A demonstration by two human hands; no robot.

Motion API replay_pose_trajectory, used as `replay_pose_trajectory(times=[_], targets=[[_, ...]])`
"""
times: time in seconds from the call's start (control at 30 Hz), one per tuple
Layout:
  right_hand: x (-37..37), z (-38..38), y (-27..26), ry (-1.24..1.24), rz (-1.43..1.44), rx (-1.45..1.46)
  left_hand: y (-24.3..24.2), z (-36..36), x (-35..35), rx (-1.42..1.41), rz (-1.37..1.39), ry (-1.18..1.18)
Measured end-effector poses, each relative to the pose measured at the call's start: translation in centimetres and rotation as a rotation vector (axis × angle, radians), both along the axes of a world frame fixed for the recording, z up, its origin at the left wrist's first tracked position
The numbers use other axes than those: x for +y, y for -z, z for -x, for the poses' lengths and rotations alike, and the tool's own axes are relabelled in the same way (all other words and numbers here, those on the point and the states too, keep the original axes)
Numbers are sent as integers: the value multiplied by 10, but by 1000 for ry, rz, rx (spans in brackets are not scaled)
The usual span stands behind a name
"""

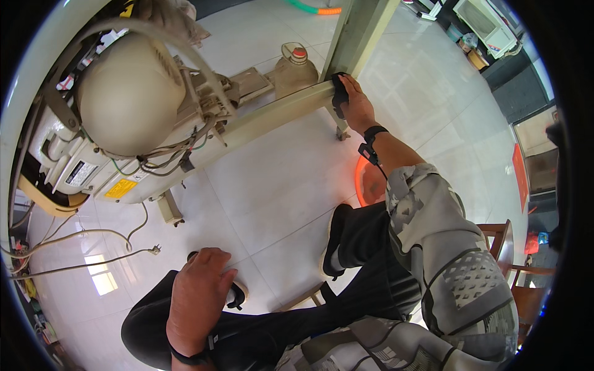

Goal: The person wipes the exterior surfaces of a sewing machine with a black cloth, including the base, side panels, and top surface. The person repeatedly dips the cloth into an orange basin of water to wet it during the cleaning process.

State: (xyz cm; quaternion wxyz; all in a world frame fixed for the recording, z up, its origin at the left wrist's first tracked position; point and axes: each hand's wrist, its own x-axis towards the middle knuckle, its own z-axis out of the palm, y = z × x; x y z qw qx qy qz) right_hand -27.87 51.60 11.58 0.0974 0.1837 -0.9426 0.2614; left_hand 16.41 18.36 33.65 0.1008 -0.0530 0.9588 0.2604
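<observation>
My right hand (358,104) presses a black cloth (340,95) against a beige metal frame. It is at the corner where the crossbar (278,110) meets the upright leg (355,39). A dark strap with a small box circles that wrist. My left hand (200,292) rests over my left knee, palm down and holding nothing, its thumb apart from the fingers. At the upper left, a machine with a rounded beige housing (132,95) and a motor unit (109,178) is mounted on the frame. Dust or grime dulls its surfaces.
A plastic jug with a red cap (297,69) stands behind the crossbar. An orange basin (369,183) is partly hidden by my right arm. Loose cables and a plug (154,250) hang at the left. A wooden chair (499,241) is at my right. A green and orange hose (320,10) lies beyond.
</observation>
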Motion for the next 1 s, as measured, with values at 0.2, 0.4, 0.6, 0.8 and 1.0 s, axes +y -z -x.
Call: replay_pose_trajectory(times=[0.2, 0.4, 0.6, 0.8, 1.0], targets=[[-44, -10, 16, 83, 128, 108, -8, -19, -5, 19, -13, -18], [-100, -61, 18, -51, 140, 84, -11, -40, -13, 24, -41, -36], [-166, -115, 15, -187, 141, 18, -12, -60, -19, 111, -60, -23], [-237, -171, 24, -349, 106, -6, -4, -92, -36, 37, -17, 0], [-296, -206, 34, -350, 65, 88, -1, -122, -53, 62, 1, -54]])
